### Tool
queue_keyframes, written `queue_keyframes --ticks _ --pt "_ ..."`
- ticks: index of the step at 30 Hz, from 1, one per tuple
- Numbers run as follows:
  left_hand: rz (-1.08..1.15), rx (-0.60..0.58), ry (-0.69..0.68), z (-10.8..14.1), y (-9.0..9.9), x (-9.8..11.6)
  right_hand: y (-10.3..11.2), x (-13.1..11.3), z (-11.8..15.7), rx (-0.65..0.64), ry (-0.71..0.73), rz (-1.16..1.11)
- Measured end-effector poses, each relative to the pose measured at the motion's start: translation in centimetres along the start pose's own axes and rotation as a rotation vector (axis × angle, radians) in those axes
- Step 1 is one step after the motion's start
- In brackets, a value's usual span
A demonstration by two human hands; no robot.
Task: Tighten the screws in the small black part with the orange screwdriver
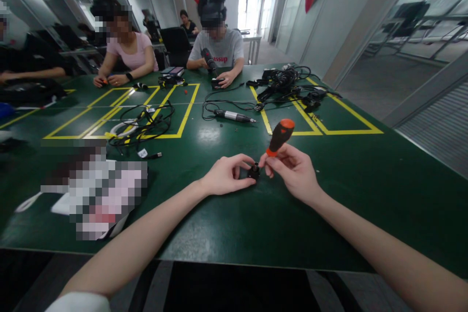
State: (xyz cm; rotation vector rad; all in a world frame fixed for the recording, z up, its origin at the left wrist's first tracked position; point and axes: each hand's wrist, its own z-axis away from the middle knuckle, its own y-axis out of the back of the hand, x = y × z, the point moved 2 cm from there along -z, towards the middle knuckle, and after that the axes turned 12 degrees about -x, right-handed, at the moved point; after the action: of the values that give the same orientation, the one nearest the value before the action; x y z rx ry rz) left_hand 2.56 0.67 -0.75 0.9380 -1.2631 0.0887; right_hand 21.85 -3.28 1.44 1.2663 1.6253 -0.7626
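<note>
My left hand (230,174) rests on the green table with thumb and fingers closed round a small black round part (253,172). A short dark post stands up from the middle of that part. In my right hand (292,170) is a screwdriver (281,135) with a black and orange handle, held tilted between thumb and fingers just right of the part. Its handle end points up and away to the right. My fingers hide the shaft and tip, so I cannot tell whether it touches the part.
Beyond my hands lies a silver and black electric screwdriver (234,116) with its cord. Tangled cables (281,85) lie at the back right, more black cables (146,124) at the left. Blurred-out items (109,195) sit near my left arm. Across the table (347,180), co-workers handle small parts.
</note>
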Motion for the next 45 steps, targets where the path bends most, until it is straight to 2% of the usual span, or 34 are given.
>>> queue_keyframes --ticks 6,13,22,31,37,45 --pt "0.206 -0.015 0.003 -0.25 0.16 -0.39 -0.03 -0.31 -0.17 -0.032 -0.012 -0.015" --pt "0.280 -0.033 0.033 -0.14 0.12 -0.13 -0.08 -0.21 -0.02 -0.017 -0.028 0.009" --pt "0.494 -0.115 0.077 -0.21 0.26 -0.29 -0.35 -0.39 -0.10 -0.051 -0.011 -0.021" --pt "0.413 -0.135 0.091 -0.17 0.52 -0.10 -0.17 -0.42 -0.18 -0.006 0.015 -0.009" --pt "0.354 -0.132 0.090 -0.09 0.57 -0.10 -0.04 -0.33 -0.08 -0.046 -0.014 0.010" --pt "0.346 -0.121 0.048 0.01 0.47 0.17 -0.27 -0.47 0.03 -0.032 -0.024 0.030"
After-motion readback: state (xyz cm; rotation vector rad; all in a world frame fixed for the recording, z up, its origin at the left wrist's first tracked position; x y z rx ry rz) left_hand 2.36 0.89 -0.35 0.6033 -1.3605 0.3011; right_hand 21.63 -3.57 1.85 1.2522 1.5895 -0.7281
